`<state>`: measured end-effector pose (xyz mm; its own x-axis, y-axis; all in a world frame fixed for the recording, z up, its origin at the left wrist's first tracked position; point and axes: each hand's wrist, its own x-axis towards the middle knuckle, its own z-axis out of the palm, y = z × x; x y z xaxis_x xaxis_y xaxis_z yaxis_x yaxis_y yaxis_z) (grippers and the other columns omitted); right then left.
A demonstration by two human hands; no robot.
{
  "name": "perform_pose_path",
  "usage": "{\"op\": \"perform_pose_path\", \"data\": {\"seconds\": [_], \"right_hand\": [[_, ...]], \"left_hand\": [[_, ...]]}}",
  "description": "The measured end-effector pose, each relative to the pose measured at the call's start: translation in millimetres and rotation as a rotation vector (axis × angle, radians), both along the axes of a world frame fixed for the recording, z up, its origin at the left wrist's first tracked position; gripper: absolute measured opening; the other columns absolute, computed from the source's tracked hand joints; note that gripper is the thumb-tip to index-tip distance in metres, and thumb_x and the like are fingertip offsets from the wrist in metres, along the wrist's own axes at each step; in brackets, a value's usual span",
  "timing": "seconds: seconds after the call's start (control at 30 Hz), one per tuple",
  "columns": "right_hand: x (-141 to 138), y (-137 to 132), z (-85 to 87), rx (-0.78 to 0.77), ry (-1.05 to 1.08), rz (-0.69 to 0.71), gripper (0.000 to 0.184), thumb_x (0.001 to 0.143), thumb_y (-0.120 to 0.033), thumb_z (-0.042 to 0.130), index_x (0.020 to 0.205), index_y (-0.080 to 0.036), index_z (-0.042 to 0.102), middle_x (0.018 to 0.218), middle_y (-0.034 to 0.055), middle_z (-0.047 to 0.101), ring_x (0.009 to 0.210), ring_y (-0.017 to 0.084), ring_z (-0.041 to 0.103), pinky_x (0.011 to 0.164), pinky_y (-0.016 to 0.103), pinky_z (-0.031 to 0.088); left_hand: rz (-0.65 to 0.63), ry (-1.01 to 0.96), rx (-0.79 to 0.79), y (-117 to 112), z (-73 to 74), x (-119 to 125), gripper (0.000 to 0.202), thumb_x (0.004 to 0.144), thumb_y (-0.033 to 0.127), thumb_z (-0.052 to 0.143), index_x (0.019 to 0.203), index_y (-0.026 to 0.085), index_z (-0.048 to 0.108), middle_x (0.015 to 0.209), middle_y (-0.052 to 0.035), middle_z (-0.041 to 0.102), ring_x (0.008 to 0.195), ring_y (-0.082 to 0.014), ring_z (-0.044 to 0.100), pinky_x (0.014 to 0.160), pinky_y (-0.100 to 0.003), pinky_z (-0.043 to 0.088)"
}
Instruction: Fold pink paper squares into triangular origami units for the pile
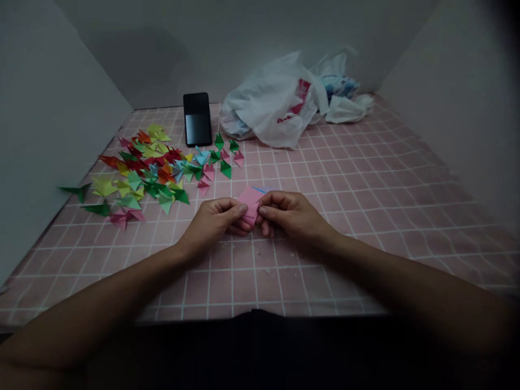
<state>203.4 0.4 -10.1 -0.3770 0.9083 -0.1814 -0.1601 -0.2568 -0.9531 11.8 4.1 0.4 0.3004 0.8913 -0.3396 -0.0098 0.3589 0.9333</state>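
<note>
A small pink piece of folded paper (249, 201) is held up between my hands, just above the table. My left hand (221, 215) pinches its left side, the thumb lying on its face. At its right edge, my right hand (286, 214) has thumb and forefinger closed on the paper. Creases and a fold line show near the lower end. Behind it a blue and lilac bit of paper (263, 189) peeks out, mostly hidden. To the left lies a heap of folded paper cranes (156, 187) in green, yellow, red, blue and pink.
A black smartphone (197, 120) leans upright behind the paper heap. White plastic bags (272, 100) sit at the back, with a blue-patterned packet (339, 85) beside them. A pink checked cloth (345, 179) covers the table, walled on three sides.
</note>
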Motion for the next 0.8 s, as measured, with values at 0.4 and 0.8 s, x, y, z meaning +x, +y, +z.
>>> {"op": "perform_pose_path", "data": {"seconds": [0.4, 0.8], "right_hand": [[-2.4, -5.1, 3.8, 0.074, -0.074, -0.075, 0.005, 0.081, -0.020, 0.064, 0.077, -0.017, 0.062, 0.060, -0.0042, 0.064, 0.049, 0.008, 0.058, 0.049, 0.021, 0.043], [-2.8, -6.3, 3.6, 0.092, -0.067, -0.055, 0.009, 0.082, -0.023, 0.066, 0.077, -0.017, 0.061, 0.065, -0.0024, 0.065, 0.050, 0.008, 0.058, 0.049, 0.022, 0.044]], "left_hand": [[-0.028, -0.054, 0.004, -1.8, -2.3, -1.7, 0.018, 0.081, 0.032, 0.078, 0.075, 0.015, 0.074, 0.077, -0.0031, 0.075, 0.068, -0.0107, 0.068, 0.069, -0.023, 0.057], [-0.051, 0.102, 0.164, -3.7, 2.1, 2.0, 0.023, 0.085, 0.033, 0.071, 0.072, 0.015, 0.065, 0.062, 0.0017, 0.063, 0.055, -0.0080, 0.056, 0.055, -0.019, 0.046]]}}
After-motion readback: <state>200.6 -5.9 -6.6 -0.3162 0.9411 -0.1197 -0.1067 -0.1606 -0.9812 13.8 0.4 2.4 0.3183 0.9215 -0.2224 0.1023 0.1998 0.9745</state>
